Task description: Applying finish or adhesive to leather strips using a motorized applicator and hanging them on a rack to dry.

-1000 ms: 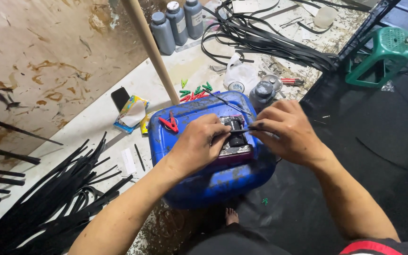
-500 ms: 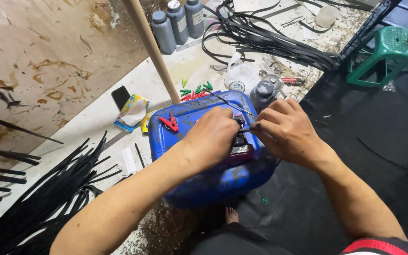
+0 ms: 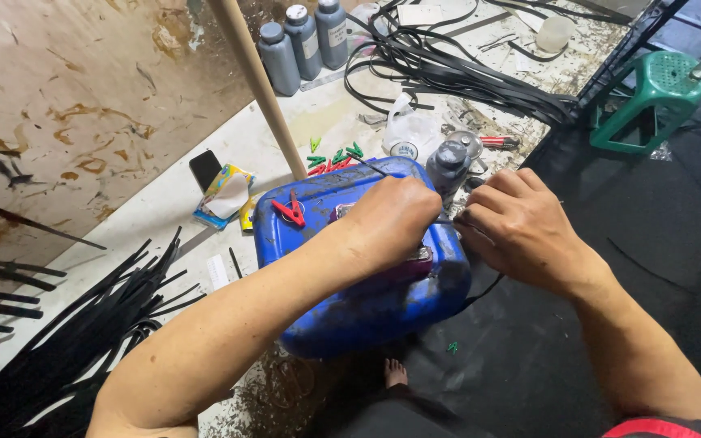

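Observation:
A blue plastic jerrycan (image 3: 342,308) lies on its side in front of me and serves as a work surface. My left hand (image 3: 391,219) rests on top of it, fingers closed over a small dark part that is mostly hidden beneath the hand. My right hand (image 3: 521,227) sits just to the right, fingers pinched on a thin black strip or wire that runs between the two hands. A red clothes peg (image 3: 290,211) lies on the can's left side.
Black strips are piled at the left (image 3: 66,324) and tangled at the back (image 3: 464,73). Three grey bottles (image 3: 302,40) stand near a wooden pole (image 3: 261,89). Green and red pegs (image 3: 334,156), a phone (image 3: 204,169) and a green stool (image 3: 651,101) lie around.
My left hand has slid right along the can's top and now covers the small part. My right hand has shifted slightly right, still pinching the thin strip.

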